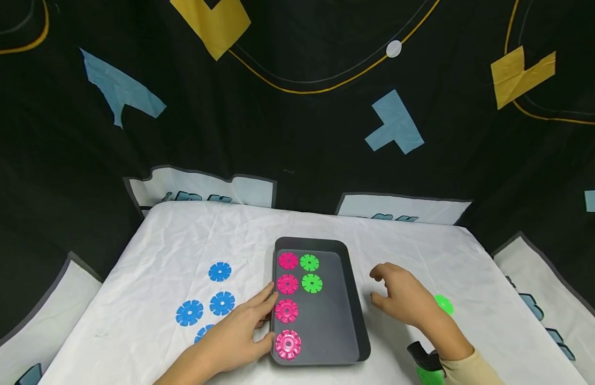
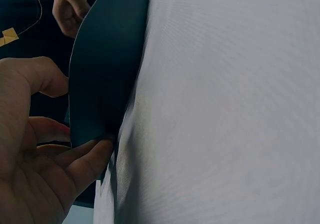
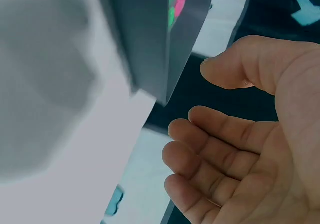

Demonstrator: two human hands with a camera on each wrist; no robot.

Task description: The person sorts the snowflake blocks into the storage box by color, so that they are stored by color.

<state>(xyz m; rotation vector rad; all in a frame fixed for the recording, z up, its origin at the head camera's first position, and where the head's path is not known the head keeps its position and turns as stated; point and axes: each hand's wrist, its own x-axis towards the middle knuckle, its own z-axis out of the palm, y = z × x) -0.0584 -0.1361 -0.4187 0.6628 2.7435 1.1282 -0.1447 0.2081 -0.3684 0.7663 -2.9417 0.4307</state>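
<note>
A dark grey rectangular tray (image 1: 326, 321) lies on the white cloth. A column of several pink notched discs (image 1: 287, 284) runs down its left side, with two green notched discs (image 1: 312, 283) beside the upper ones. My left hand (image 1: 244, 334) rests against the tray's left wall, its fingertips along the rim. In the left wrist view, fingers (image 2: 90, 166) touch the outer wall low down, near the cloth. My right hand (image 1: 403, 294) hovers to the right of the tray, fingers loosely bent. Nothing lies in its palm (image 3: 250, 184) in the right wrist view.
Several blue notched discs (image 1: 222, 303) lie left of the tray, one partly behind my left hand. To the right are a green disc (image 1: 443, 304) beside my right wrist and another green disc (image 1: 429, 376) near the wrist strap (image 1: 422, 355). A black curtain (image 1: 302, 144) hangs behind the table.
</note>
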